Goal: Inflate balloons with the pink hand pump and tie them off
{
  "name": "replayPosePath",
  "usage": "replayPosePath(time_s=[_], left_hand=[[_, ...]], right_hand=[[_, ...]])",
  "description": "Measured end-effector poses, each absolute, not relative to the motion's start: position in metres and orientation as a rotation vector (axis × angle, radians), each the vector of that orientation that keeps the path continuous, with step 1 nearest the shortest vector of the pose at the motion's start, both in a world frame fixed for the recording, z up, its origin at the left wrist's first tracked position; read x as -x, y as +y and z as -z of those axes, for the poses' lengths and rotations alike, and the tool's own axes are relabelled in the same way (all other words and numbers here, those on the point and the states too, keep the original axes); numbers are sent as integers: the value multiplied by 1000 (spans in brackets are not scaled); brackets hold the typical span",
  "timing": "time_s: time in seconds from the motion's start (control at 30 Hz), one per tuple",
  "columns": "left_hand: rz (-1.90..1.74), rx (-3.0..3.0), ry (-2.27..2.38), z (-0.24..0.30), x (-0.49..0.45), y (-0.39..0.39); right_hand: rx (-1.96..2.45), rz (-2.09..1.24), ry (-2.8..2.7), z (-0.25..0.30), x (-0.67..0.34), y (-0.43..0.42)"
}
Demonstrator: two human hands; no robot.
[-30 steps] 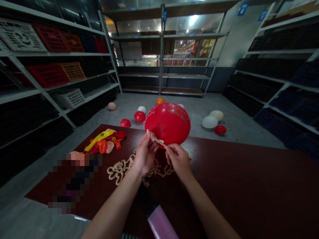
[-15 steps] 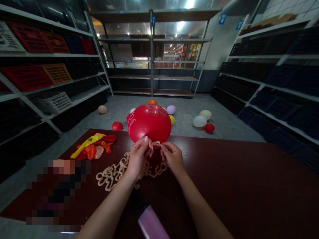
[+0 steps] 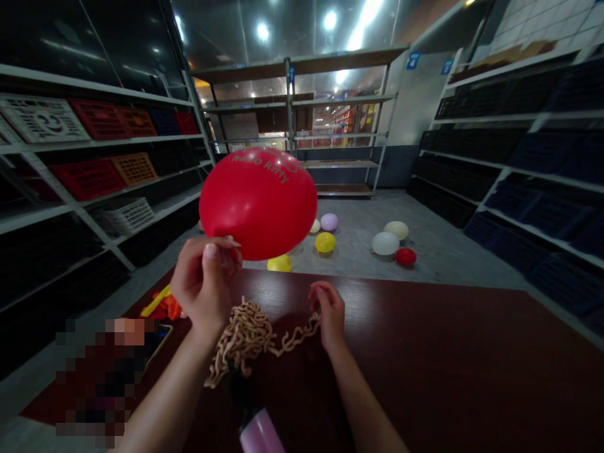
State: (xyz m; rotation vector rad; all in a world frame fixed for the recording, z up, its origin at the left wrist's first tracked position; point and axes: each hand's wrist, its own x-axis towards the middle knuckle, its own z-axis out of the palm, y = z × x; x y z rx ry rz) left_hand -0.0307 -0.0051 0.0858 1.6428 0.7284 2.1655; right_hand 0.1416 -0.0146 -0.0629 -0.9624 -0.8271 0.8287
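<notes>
Left hand (image 3: pixel 202 283): up high, and it's pinching the big red balloon (image 3: pixel 262 211) at its lower left edge (gold lettering up top, "hello kitty")!
Right hand (image 3: pixel 330 314): low over the dark table (image 3: pixel 448 340), fingers curled, just beside the strand's end; contact too close to call.
Beige cord (image 3: pixel 248 336): heaped between the forearms, one wavy strand out to the right.
Floor (image 3: pixel 453 251): yellow, lilac, white and small red balloons (image 3: pixel 385 243) beyond the table's far edge.
</notes>
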Motion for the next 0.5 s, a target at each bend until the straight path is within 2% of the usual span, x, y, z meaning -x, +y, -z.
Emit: replayPosePath(time_s=[0.07,0.27,0.33,0.43,0.5], left_hand=[[-2253,-1654,720,-110,20,7],[-2028,-1747,745,-159,-34,111],[-1734,-1703,842,-167,-56,159],[-1027,-1623,1056,-170,-80,215],[-934,-1599,1150,-166,-87,236]], right_hand=[[954,-847,-802,63,-142,-14],[924,-902,-769,68,-140,-10],[922,-896,-760,71,-141,-7],[930,-880,-744,76,-143,-3],[936,-869,-734,79,-145,0]])
